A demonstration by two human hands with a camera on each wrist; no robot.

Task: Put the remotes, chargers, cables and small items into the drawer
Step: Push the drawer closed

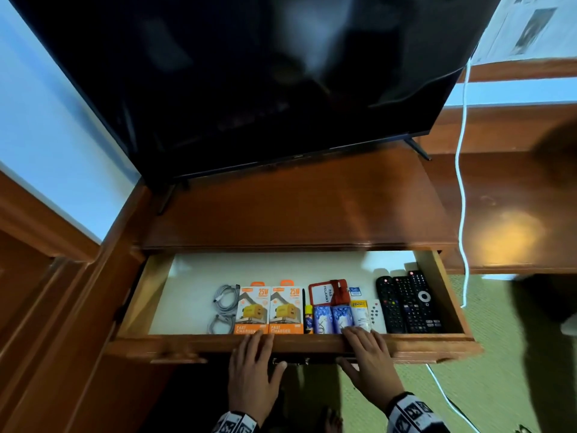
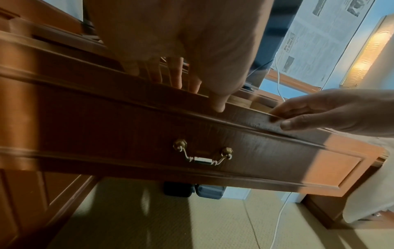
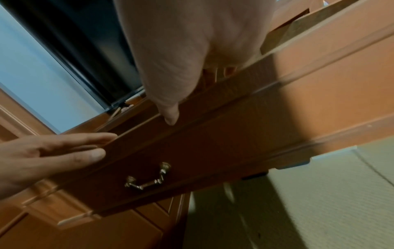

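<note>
The wooden drawer (image 1: 199,342) stands pulled out under the cabinet top. On its white floor lie grey coiled cables (image 1: 223,307), two orange charger boxes (image 1: 253,310), a red badge holder (image 1: 327,292), blue packets (image 1: 332,318), a small white remote (image 1: 376,315) and three black remotes (image 1: 409,303). My left hand (image 1: 254,360) (image 2: 196,87) and right hand (image 1: 365,354) (image 3: 187,80) rest on the drawer's front edge. On both hands the fingers lie straight over the rim and the thumb is against the front panel (image 2: 127,134). Neither hand holds an item. The brass handle (image 2: 202,155) (image 3: 147,178) hangs untouched between them.
A large dark TV (image 1: 249,89) stands on the cabinet top (image 1: 296,207) above the drawer. A white cable (image 1: 460,182) hangs down at the right to the green carpet (image 1: 468,385). Wooden cabinet panels (image 1: 46,307) rise at the left.
</note>
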